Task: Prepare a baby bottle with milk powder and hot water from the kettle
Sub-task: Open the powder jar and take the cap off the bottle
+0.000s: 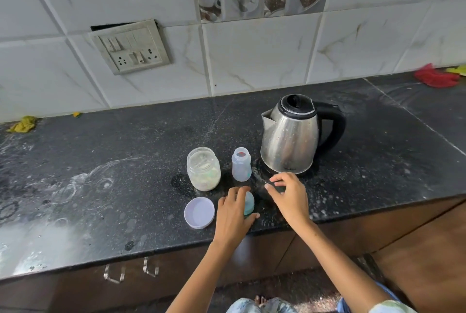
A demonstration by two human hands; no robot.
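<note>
An open, pale baby bottle [241, 168] stands on the black counter [126, 166], just left of the steel kettle [290, 136] with its black handle. Left of the bottle is an open jar of milk powder [203, 172]; its lilac lid [199, 212] lies upturned nearer the edge. My left hand [233, 214] grips the bottle's teal-ringed cap [249, 203] on the counter. My right hand [286, 193] hovers with loosely bent fingers in front of the kettle's base, holding nothing.
A switch and socket plate [131, 46] is on the tiled wall. A yellow cloth [22, 124] lies at the far left, red and yellow cloths [436, 76] at the far right. White smears cover the counter's left part. Cabinet handles [114, 273] sit below the edge.
</note>
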